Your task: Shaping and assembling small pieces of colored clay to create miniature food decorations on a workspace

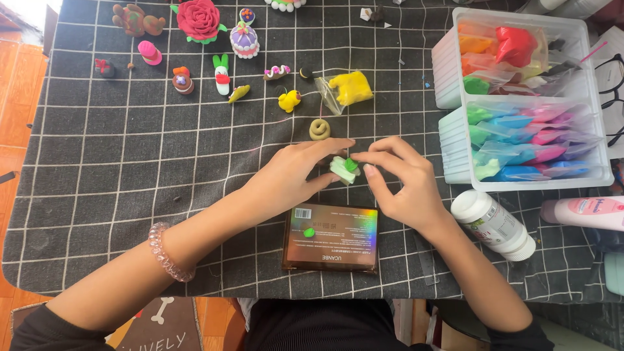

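Observation:
A small white clay piece with a green bit on top (344,168) sits between both hands over the dark checked tablecloth (130,169). My left hand (296,174) pinches it from the left with thumb and fingers. My right hand (403,182) meets it from the right, fingertips on the green part. Just below the hands lies a shiny brown box (331,238) with a small green clay blob (309,232) on it. A tan clay coil (319,129) lies just beyond my left fingertips.
Several small clay figures line the far edge, among them a red rose (198,19) and a yellow duck (289,100). A bag of yellow clay (348,89) lies mid-table. Clear bins of coloured clay bags (520,110) stand right, with a white bottle (494,224) and pink bottle (585,211).

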